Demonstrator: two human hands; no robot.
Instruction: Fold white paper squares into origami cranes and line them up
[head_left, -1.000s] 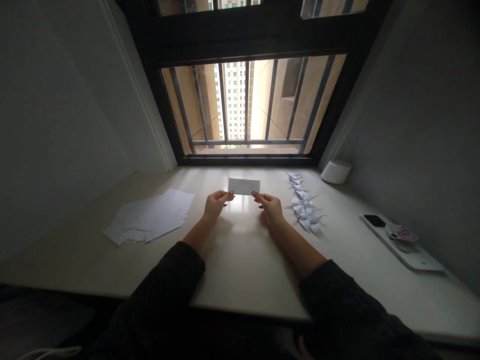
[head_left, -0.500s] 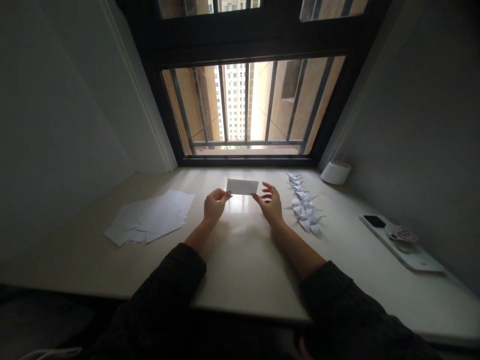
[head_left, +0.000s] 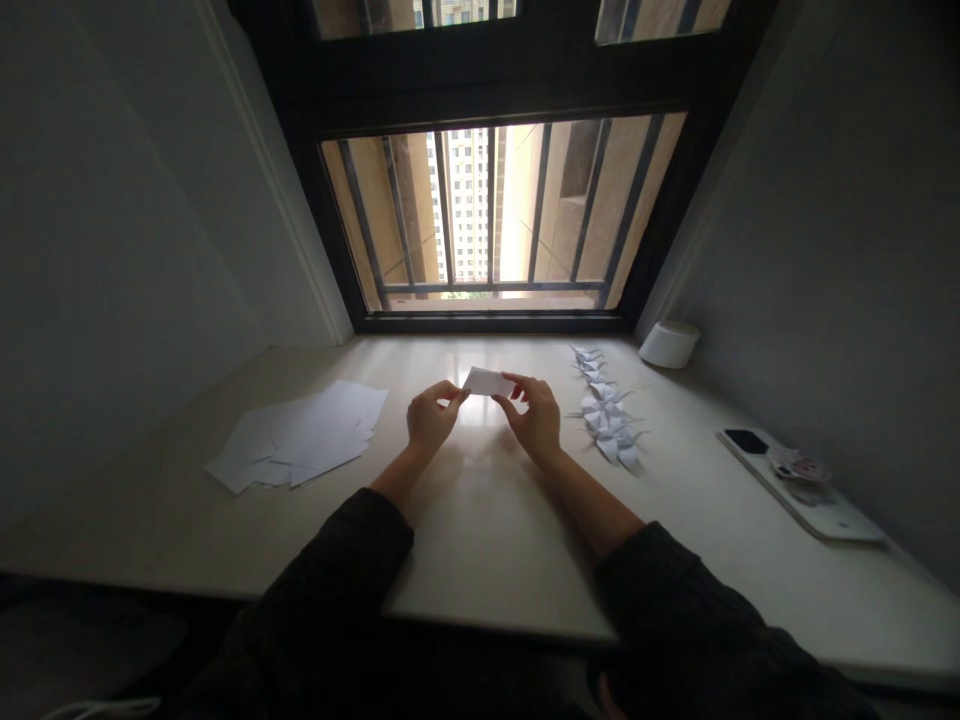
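Leftmost on the pale counter (head_left: 487,560), loose white sheets (head_left: 322,430) lie overlapping. My left hand (head_left: 430,415) is closed in a pinch on the left end of a small white paper (head_left: 484,382), located between my hands; my right hand (head_left: 537,413), fingers curved, thumb parted from them, grips its right end. Further right: folded paper figures (head_left: 609,415) in a row, a white round object (head_left: 669,346), a phone (head_left: 787,485) lying flat.

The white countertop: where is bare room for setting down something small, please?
Bare: between the forearms; between the folded-paper row and phone; on the near side of the loose sheets. Crowded: the row and sheets themselves, and the middle, where left hand and right hand hold a small paper.
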